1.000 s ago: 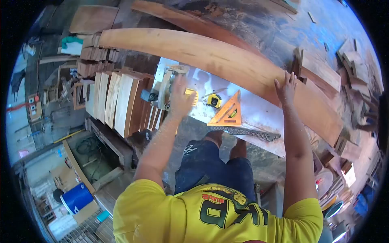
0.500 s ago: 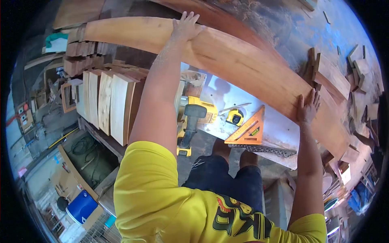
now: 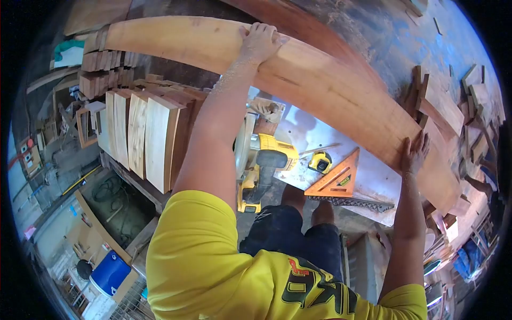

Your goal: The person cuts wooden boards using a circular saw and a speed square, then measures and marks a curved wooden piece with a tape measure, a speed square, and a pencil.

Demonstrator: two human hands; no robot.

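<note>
Left hand [image 3: 260, 44]: fingers bent over the far edge of the long board [image 3: 330, 80], left of its middle; cannot tell whether they clamp it. Right hand [image 3: 414, 154]: fingers extended, slightly apart, laid on the board near its right end. Board curves across the view beyond the 2 forearms, its near edge overlapping a white panel [image 3: 373, 193]. On the panel: yellow tape measure [image 3: 320, 161], just beside 1 orange triangular square [image 3: 338, 178]; thin stick [image 3: 319, 149] near the tape. Left of these, yellow-and-black power saw [image 3: 271, 159]. Farther left, upright row of planks [image 3: 160, 138]; below it, blue cooler [image 3: 110, 272].
</note>
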